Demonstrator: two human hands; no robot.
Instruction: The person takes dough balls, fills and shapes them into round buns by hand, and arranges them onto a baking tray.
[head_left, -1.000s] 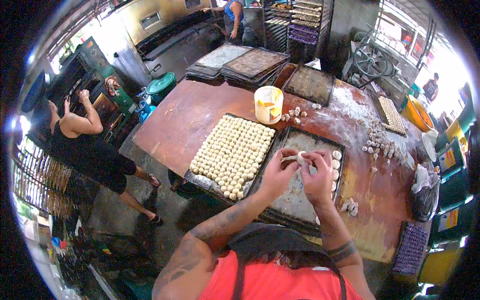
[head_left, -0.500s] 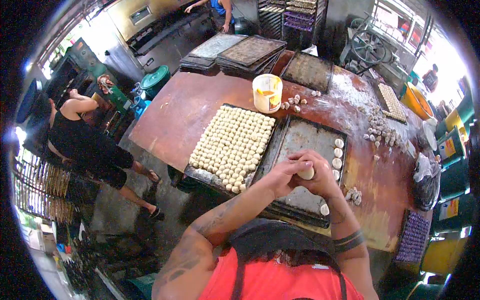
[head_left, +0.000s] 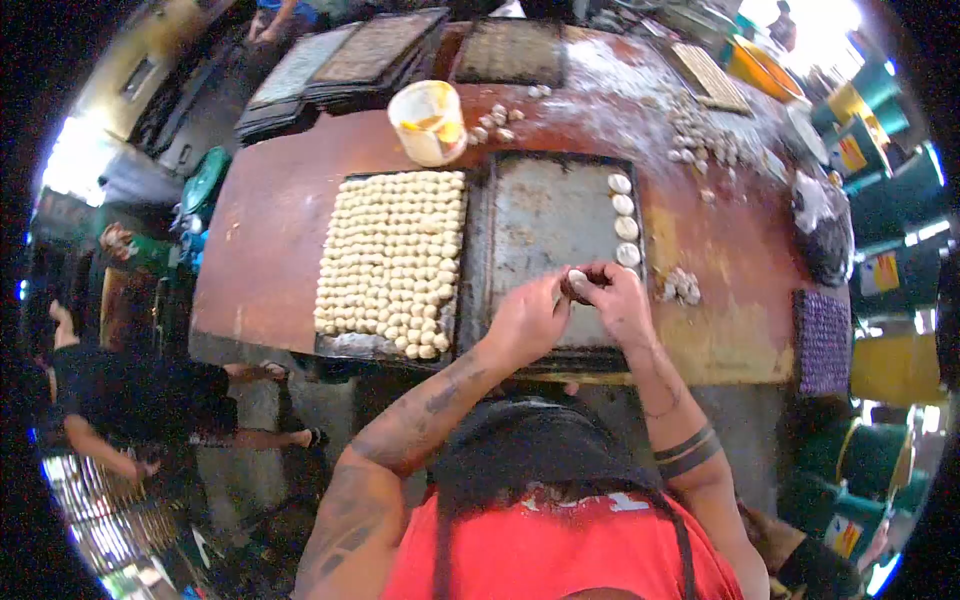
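Pinching one dough piece [head_left: 577, 278] over the baking tray [head_left: 540, 225], the left hand [head_left: 530, 316] and right hand [head_left: 622, 305] hold their fingers nearly closed, presumably for even control; dough rounds [head_left: 626, 228] line the tray's right edge, apparently for orderly spacing.

No legible text, bin labels [head_left: 881, 273] too small
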